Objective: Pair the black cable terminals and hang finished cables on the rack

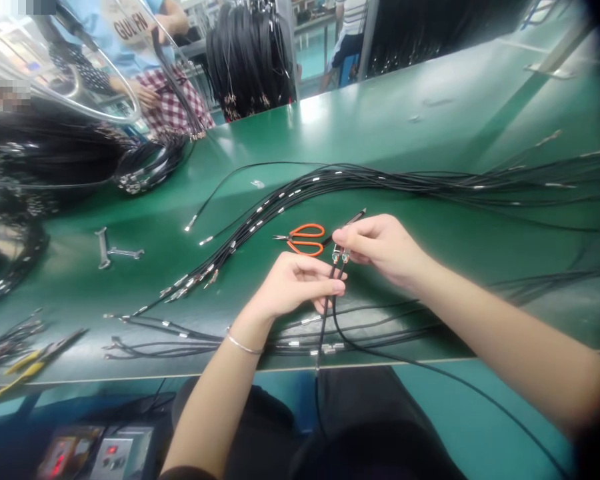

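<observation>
Two black cables with metal end fittings are held upright side by side in front of me. My left hand is closed around them just below the fittings, thumb against the fingers. At the top, my right hand pinches the fitting ends between thumb and fingers. The cables hang down past the table edge, one curving off to the right. Just beyond my hands lie orange-handled scissors. A thin dark tool sticks out behind my right fingers; its kind is unclear.
A long bundle of black cables runs across the green table. Two wrenches and yellow-handled pliers lie at left. Coiled cables are heaped farther back, near a person in a checked garment.
</observation>
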`<act>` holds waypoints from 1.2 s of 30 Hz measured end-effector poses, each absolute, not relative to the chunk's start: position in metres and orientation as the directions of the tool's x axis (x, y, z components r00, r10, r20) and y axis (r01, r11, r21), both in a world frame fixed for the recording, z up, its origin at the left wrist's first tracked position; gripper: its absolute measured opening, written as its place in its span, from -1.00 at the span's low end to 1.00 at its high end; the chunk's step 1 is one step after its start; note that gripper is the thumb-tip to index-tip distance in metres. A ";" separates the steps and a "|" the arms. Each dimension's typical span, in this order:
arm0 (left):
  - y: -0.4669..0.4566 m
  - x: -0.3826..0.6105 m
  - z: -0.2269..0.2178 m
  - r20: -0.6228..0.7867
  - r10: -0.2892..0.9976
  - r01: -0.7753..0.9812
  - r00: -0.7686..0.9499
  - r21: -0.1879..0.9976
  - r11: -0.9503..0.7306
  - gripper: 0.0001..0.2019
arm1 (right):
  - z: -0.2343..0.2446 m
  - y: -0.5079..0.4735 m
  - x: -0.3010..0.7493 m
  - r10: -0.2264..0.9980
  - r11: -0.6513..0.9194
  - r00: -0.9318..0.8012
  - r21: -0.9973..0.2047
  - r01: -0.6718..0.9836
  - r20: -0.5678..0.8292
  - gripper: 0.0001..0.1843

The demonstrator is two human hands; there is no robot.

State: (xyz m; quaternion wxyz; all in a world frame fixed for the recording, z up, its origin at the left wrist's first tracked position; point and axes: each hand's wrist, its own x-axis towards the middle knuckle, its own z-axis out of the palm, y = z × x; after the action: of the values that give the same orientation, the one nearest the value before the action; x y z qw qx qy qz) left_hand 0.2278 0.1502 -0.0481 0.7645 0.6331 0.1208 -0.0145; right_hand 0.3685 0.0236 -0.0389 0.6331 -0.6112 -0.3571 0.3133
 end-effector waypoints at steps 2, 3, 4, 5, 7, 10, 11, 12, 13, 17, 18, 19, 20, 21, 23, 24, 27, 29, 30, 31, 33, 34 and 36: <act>0.150 0.228 -0.048 -0.211 0.137 0.183 0.968 0.964 0.192 -0.66 | -0.037 0.023 0.369 0.827 0.058 0.554 -0.995 0.077 0.091 -0.36; 0.150 0.228 -0.048 -0.214 0.138 0.187 0.967 0.964 0.187 -0.66 | -0.036 0.023 0.369 0.823 0.063 0.559 -0.994 0.095 0.106 -0.35; 0.150 0.228 -0.048 -0.216 0.138 0.190 0.967 0.965 0.182 -0.67 | -0.036 0.022 0.369 0.817 0.066 0.564 -0.992 0.112 0.118 -0.35; 0.150 0.227 -0.048 -0.216 0.138 0.190 0.966 0.965 0.178 -0.67 | -0.036 0.022 0.369 0.812 0.066 0.569 -0.990 0.126 0.127 -0.35; 0.149 0.227 -0.048 -0.215 0.139 0.189 0.967 0.966 0.178 -0.67 | -0.035 0.022 0.369 0.810 0.065 0.570 -0.988 0.142 0.135 -0.36; 0.149 0.227 -0.048 -0.215 0.134 0.187 0.967 0.963 0.192 -0.70 | -0.035 0.022 0.370 0.810 0.067 0.569 -0.986 0.153 0.144 -0.39; 0.149 0.227 -0.047 -0.214 0.132 0.186 0.968 0.962 0.198 -0.71 | -0.035 0.022 0.369 0.809 0.068 0.569 -0.985 0.156 0.146 -0.39; 0.149 0.226 -0.047 -0.215 0.132 0.186 0.968 0.961 0.203 -0.72 | -0.035 0.022 0.369 0.808 0.068 0.571 -0.985 0.159 0.148 -0.38; 0.149 0.226 -0.047 -0.216 0.131 0.187 0.967 0.960 0.207 -0.73 | -0.035 0.022 0.369 0.808 0.066 0.571 -0.985 0.160 0.147 -0.37; 0.149 0.226 -0.047 -0.212 0.125 0.181 0.969 0.959 0.219 -0.72 | -0.035 0.022 0.368 0.809 0.066 0.569 -0.985 0.157 0.144 -0.36; 0.149 0.226 -0.047 -0.207 0.122 0.176 0.971 0.959 0.224 -0.72 | -0.035 0.022 0.368 0.809 0.063 0.570 -0.986 0.154 0.141 -0.36; 0.149 0.226 -0.047 -0.201 0.119 0.170 0.972 0.959 0.228 -0.72 | -0.036 0.022 0.368 0.809 0.058 0.573 -0.987 0.152 0.136 -0.36; 0.149 0.226 -0.048 -0.197 0.118 0.166 0.973 0.959 0.231 -0.73 | -0.036 0.022 0.368 0.808 0.048 0.575 -0.987 0.151 0.127 -0.37; 0.149 0.226 -0.048 -0.194 0.116 0.163 0.974 0.959 0.233 -0.73 | -0.037 0.022 0.369 0.808 0.036 0.577 -0.988 0.149 0.116 -0.38; 0.149 0.225 -0.048 -0.192 0.114 0.162 0.975 0.960 0.229 -0.73 | -0.037 0.022 0.369 0.812 0.013 0.576 -0.990 0.139 0.092 -0.39; 0.149 0.225 -0.047 -0.196 0.114 0.167 0.974 0.960 0.224 -0.73 | -0.038 0.022 0.369 0.816 0.003 0.573 -0.991 0.132 0.079 -0.39; 0.149 0.225 -0.046 -0.211 0.110 0.183 0.971 0.959 0.218 -0.71 | -0.038 0.023 0.370 0.829 -0.034 0.558 -0.993 0.109 0.033 -0.40; 0.148 0.224 -0.046 -0.214 0.103 0.186 0.971 0.955 0.229 -0.72 | -0.039 0.023 0.370 0.835 -0.070 0.550 -0.993 0.091 -0.009 -0.43; 0.148 0.224 -0.046 -0.213 0.099 0.184 0.972 0.953 0.238 -0.73 | -0.040 0.023 0.370 0.838 -0.087 0.546 -0.993 0.079 -0.030 -0.46; 0.148 0.224 -0.045 -0.210 0.096 0.181 0.973 0.952 0.248 -0.74 | -0.040 0.024 0.370 0.839 -0.100 0.542 -0.993 0.067 -0.048 -0.49; 0.148 0.224 -0.045 -0.207 0.089 0.177 0.974 0.948 0.264 -0.77 | -0.042 0.025 0.371 0.841 -0.116 0.537 -0.992 0.049 -0.072 -0.53; 0.148 0.224 -0.045 -0.205 0.085 0.176 0.975 0.947 0.270 -0.78 | -0.042 0.025 0.371 0.841 -0.121 0.534 -0.992 0.043 -0.079 -0.54; 0.148 0.224 -0.044 -0.203 0.080 0.174 0.976 0.944 0.279 -0.79 | -0.044 0.025 0.372 0.845 -0.128 0.528 -0.991 0.035 -0.091 -0.55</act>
State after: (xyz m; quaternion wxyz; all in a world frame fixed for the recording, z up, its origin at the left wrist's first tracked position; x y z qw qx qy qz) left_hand 0.2242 0.1479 -0.0445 0.7927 0.5996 0.1059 -0.0294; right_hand 0.3720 0.0255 -0.0442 0.5705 -0.6621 -0.3322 0.3547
